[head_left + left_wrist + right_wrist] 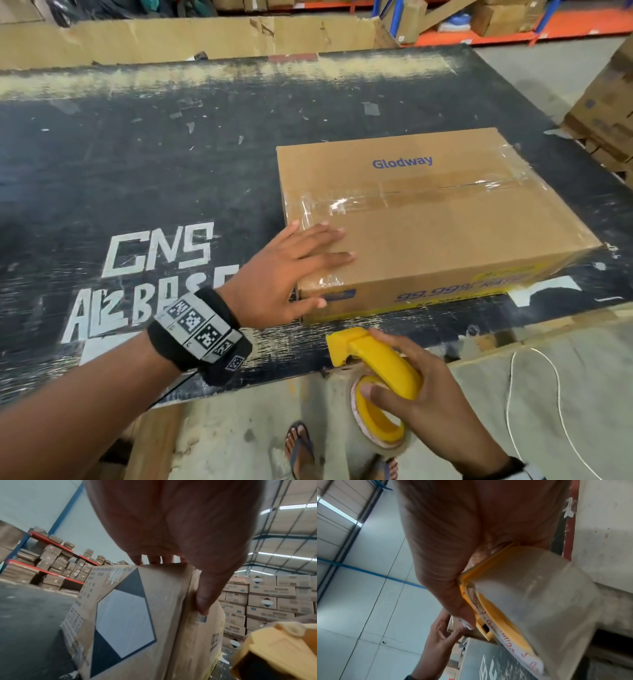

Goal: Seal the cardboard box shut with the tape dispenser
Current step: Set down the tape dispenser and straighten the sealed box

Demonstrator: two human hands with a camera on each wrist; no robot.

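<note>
A brown cardboard box (445, 212) marked "Glodway" lies flat on the dark table (137, 154), with clear tape along its top seam. My left hand (291, 267) rests flat on the box's near left corner, fingers straight on the top and thumb down the side; the left wrist view shows the box (137, 615) and the thumb pressing its corner edge. My right hand (414, 394) grips the yellow tape dispenser (376, 359) just off the table's near edge, in front of the box. The right wrist view shows the dispenser (488, 601) with its clear tape roll (539, 595).
Stacked cartons (606, 113) stand to the right of the table, and more fill the racks (51, 566) behind. A long cardboard sheet (171, 37) runs along the table's far edge. A white cord (555, 394) lies on the floor beside my sandalled foot (299, 445).
</note>
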